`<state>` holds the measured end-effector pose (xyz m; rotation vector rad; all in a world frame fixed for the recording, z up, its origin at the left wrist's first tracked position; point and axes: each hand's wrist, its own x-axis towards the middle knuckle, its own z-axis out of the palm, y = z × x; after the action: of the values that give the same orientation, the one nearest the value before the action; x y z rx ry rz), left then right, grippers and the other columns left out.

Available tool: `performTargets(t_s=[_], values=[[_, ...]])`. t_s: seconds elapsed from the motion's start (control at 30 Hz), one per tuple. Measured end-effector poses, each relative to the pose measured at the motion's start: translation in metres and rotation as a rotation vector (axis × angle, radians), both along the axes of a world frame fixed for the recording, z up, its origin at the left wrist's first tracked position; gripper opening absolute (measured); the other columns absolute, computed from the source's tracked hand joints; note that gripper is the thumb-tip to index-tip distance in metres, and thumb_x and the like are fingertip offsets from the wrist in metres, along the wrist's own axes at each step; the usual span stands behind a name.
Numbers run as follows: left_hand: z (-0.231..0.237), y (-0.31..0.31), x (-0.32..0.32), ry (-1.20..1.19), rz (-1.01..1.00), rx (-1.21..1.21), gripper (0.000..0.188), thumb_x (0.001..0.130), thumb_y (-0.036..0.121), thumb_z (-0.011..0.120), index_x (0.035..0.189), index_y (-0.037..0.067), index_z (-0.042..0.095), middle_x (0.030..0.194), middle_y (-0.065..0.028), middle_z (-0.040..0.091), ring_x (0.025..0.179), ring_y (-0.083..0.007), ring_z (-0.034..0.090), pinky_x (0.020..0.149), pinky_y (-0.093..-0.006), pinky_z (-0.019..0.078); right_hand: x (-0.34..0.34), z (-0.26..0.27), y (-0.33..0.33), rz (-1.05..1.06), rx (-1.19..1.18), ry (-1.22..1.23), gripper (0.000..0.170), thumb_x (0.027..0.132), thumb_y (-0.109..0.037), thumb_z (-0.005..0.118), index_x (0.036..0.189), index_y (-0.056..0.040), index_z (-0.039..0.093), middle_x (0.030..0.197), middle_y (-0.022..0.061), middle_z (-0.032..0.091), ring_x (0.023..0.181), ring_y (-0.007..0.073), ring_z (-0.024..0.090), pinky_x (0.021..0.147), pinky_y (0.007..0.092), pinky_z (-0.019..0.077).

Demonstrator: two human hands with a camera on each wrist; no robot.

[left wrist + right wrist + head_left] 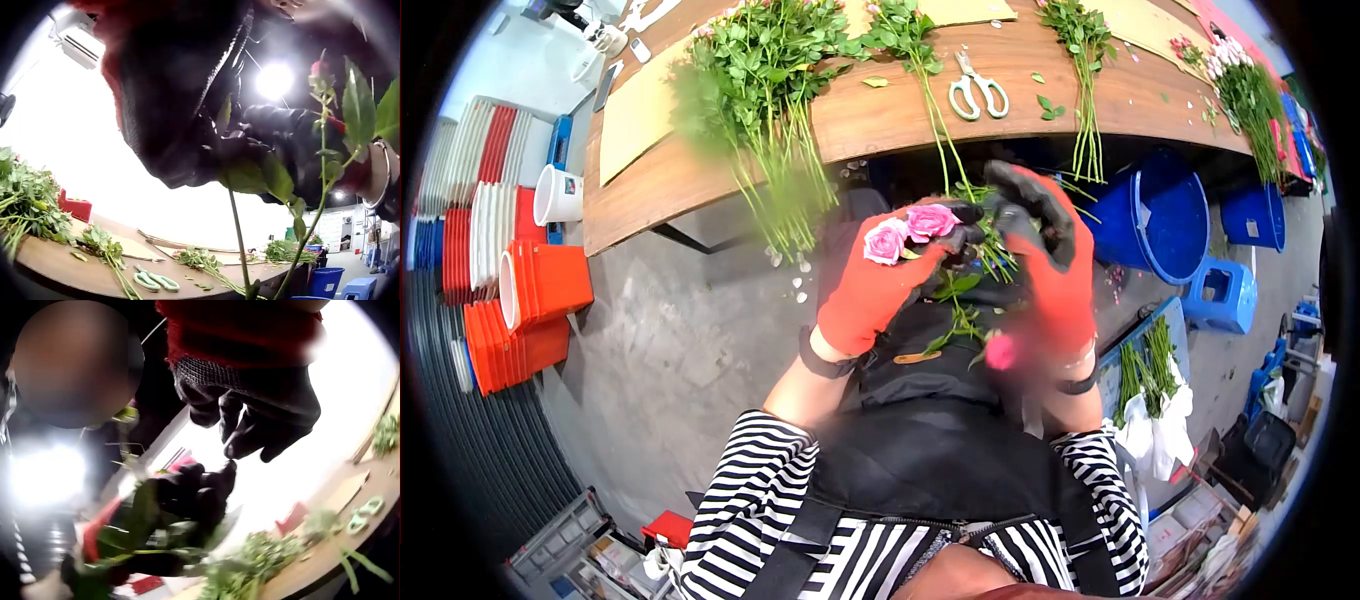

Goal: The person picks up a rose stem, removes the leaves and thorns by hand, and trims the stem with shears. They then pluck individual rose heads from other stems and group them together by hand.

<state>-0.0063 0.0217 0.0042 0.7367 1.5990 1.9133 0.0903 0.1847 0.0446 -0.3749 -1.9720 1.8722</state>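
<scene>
My left hand [870, 290], in a red glove with black fingers, grips several rose stems [997, 255]. Two open pink roses [885, 243] lie against the back of this hand, by the knuckles. A leafy stem with a small pink bud [320, 70] shows in the left wrist view. In the head view a blurred pink rose [1001, 352] hangs beneath the right forearm. My right hand [1055, 235], gloved alike, is raised beside the stems. Its fingers [250, 440] hang loosely bent over the left hand in the right wrist view, with nothing visible between them.
Rose bunches [755, 90] lie on the wooden table [860, 125] ahead, with pale-green-handled scissors [978, 95] among loose leaves. Blue buckets [1160, 225] and a blue stool [1220, 295] stand to the right. Wrapped stems [1150, 385] lean at lower right. Orange crates [545, 285] are stacked left.
</scene>
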Motion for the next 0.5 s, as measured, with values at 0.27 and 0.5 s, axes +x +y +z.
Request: performTargets(t_s=[0.27, 0.5], values=[[-0.004, 0.001, 0.017, -0.036, -0.007, 0.007, 0.039, 0.081, -0.004, 0.069, 0.119, 0.0, 0.06, 0.106, -0.007, 0.066, 0.094, -0.0137, 0.062, 0.083, -0.0297, 0.0499, -0.005, -0.02, 0.008, 0.22, 0.193, 0.055, 0.049, 0.065, 0.001, 0.076, 0.113, -0.0037, 0.065, 0.12, 0.0109, 0.06, 0.119, 0.025, 0.055, 0.102, 0.0369, 0.0429], [0.002, 0.007, 0.021, -0.075, 0.193, -0.009, 0.033, 0.079, -0.004, 0.067, 0.112, -0.002, 0.062, 0.101, -0.0044, 0.065, 0.094, -0.0105, 0.06, 0.083, -0.026, 0.0483, -0.005, -0.024, -0.002, -0.001, 0.045, 0.095, 0.048, 0.067, 0.003, 0.076, 0.113, -0.0007, 0.063, 0.117, 0.011, 0.059, 0.112, 0.0241, 0.057, 0.099, 0.0362, 0.0437]])
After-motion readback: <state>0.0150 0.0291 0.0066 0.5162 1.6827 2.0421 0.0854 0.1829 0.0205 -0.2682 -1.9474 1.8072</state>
